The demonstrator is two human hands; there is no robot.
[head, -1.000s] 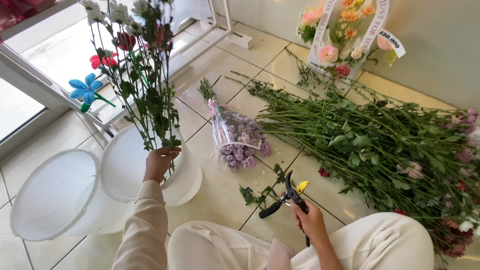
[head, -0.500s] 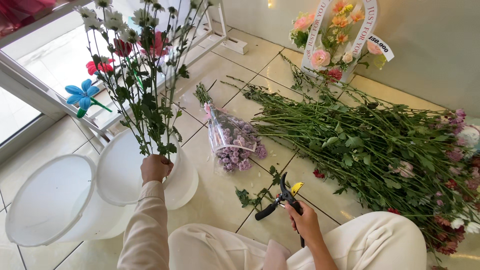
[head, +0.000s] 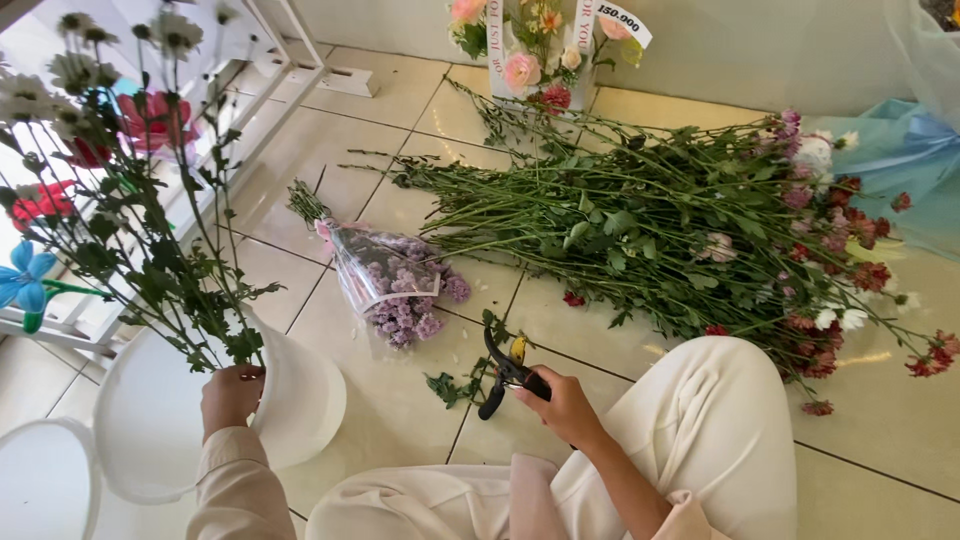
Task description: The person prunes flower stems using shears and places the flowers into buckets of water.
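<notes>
Left hand: the left hand (head: 232, 397) is gripping a bunch of flower stems (head: 150, 250) at their base, closed tightly around them.
Bucket: a white bucket (head: 300, 420) is sitting just under that grip.
Right hand: the right hand (head: 565, 405) is clasping black shears (head: 505, 372), blades pointing away.
Wrapped bouquet: purple flowers (head: 400, 290) are lying beyond the shears.
Pile: loose flowers (head: 680, 220) are lying farther off, to the right.

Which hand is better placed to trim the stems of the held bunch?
Right, probably. The right hand already grips the black pruning shears, while the left hand is occupied holding the flower bunch above the white bucket.
</notes>
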